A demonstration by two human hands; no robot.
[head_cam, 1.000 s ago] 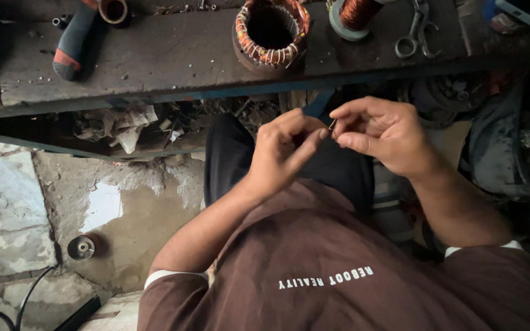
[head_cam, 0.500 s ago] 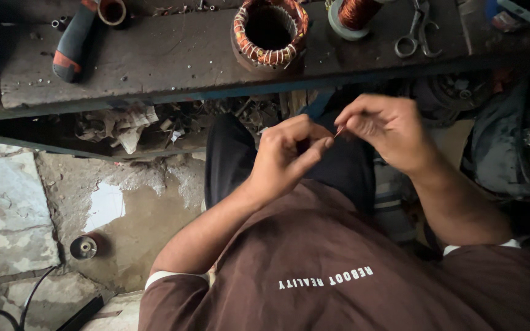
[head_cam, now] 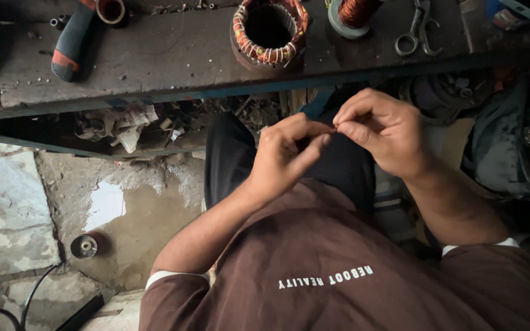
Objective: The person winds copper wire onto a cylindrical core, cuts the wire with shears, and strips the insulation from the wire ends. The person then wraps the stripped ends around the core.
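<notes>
The left hand (head_cam: pixel 286 156) and the right hand (head_cam: pixel 384 132) meet over the person's lap, fingertips pinched together on a short piece of thin copper-coloured wire (head_cam: pixel 334 129). Both hands are narrow, closed on the wire; it is too small to tell more about it.

Beyond the hands runs a dark, worn workbench (head_cam: pixel 173 58) with a blue edge, scattered with small bits of metal. On it stands a round motor winding (head_cam: pixel 269 30) laced with copper wire and pale binding. Just to its right is a spool of copper wire (head_cam: pixel 354 13), and further right lie scissors (head_cam: pixel 417 27). At the left end rests a tool with a dark and red handle (head_cam: pixel 69 40).

Under the bench is a shelf stuffed with crumpled paper scraps (head_cam: pixel 121 119). The floor (head_cam: pixel 13 202) is rough, stained concrete with a wet patch, a small round part (head_cam: pixel 84 246) and a black cable (head_cam: pixel 29 300).
</notes>
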